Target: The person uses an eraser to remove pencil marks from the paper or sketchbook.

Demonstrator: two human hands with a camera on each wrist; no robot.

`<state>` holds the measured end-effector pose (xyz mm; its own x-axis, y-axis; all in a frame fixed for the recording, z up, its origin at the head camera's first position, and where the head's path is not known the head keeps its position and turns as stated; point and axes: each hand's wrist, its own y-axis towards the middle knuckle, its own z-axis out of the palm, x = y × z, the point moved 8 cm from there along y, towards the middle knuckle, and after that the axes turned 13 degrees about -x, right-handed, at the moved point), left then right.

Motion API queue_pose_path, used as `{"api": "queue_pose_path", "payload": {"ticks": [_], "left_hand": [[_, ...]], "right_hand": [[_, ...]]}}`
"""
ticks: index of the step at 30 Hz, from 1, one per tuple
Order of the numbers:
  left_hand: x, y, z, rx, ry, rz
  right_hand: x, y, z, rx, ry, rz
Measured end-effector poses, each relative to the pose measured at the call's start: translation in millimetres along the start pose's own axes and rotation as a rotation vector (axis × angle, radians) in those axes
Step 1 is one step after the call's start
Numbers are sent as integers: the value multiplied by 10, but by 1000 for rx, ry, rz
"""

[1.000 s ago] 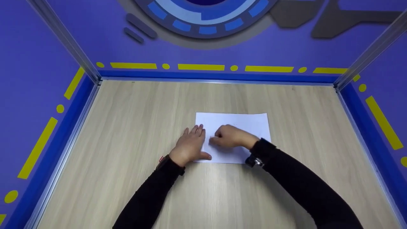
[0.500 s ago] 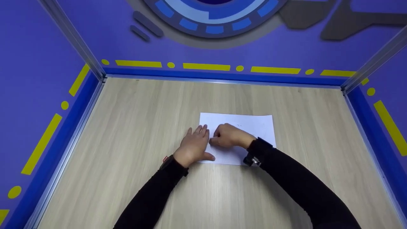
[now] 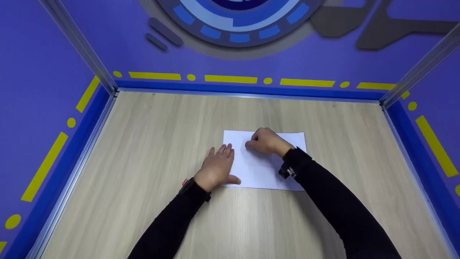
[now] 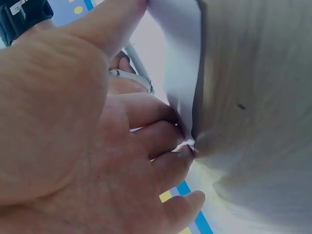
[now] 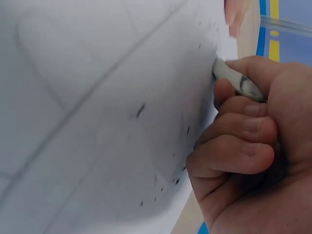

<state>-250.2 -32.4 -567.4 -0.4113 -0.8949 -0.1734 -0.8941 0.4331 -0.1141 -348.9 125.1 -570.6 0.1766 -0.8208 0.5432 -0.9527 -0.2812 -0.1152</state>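
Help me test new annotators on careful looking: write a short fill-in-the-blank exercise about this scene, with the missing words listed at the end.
1. Of the person's two hands, the ____ one pinches the eraser.
2. In the head view, the left hand rests across the ____ edge of the paper.
3. The paper lying on the wood-grained table is ____ in colour.
4. The row of dashes and dots along the bottom of the back wall is ____.

Missing words: right; left; white; yellow.
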Motion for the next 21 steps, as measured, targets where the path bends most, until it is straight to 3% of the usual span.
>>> {"api": "queue_pose_path", "payload": {"ticks": [7,14,21], "left_hand": [[-34,-13,54,0,-24,10],[-14,-12,4,12,-11,-5],[-9,14,-6,14,-12,-3]], "right_hand": [[-161,-69,0,-29,42,55],[-360,-200,-161,-67,117,157],[-276,-295,-137,14,106,133]]}}
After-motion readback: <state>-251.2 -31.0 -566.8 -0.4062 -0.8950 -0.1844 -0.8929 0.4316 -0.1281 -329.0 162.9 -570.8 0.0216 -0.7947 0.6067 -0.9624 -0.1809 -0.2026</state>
